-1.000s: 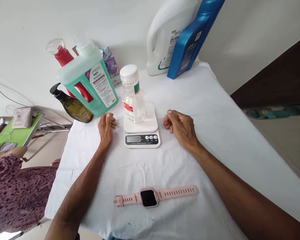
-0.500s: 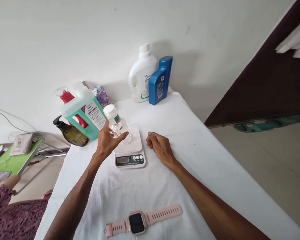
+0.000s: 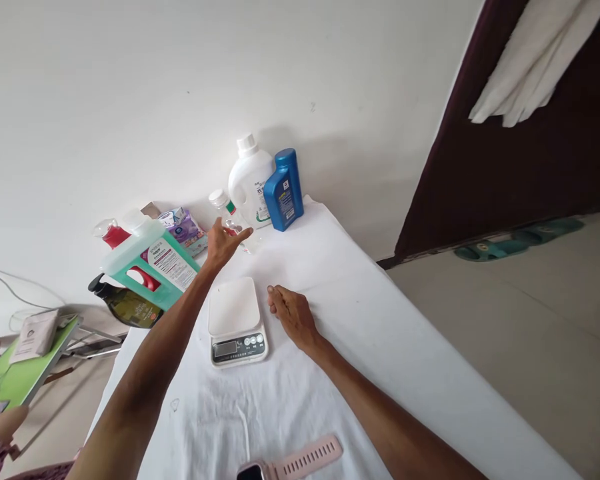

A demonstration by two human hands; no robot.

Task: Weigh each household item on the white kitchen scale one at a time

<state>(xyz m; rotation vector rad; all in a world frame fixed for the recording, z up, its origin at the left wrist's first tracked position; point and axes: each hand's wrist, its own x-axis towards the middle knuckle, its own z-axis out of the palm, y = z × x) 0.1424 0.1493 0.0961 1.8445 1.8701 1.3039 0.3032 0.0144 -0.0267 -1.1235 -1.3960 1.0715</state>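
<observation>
Dark olive, a pump bottle (image 3: pixel 133 309) stands leftmost on the white-clothed table (image 3: pixel 360 300), near a red bottle (image 3: pixel 115 237), a handled jug of green liquid (image 3: pixel 147 261) and a purple tissue pack (image 3: pixel 184 230), probably grouped there to leave working room. The left hand (image 3: pixel 223 245) reaches toward the wall, thumb along the near side of a clear plastic bottle (image 3: pixel 236 223), fingers mostly hidden; it seems wrapped around the body, likely for steadiness. That white-capped bottle is beyond the digital kitchen scale (image 3: pixel 235 307), whose display faces the person, presumably for reading. Just right stand a white laundry-detergent jug (image 3: pixel 247 183) and a blue bottle (image 3: pixel 283 193). The right hand (image 3: pixel 293 317) rests beside the scale, fingers curled inward, pinching nothing visible, perhaps as support. Nearest, a pink-strapped smartwatch (image 3: pixel 307 459) lies partly out of view.
</observation>
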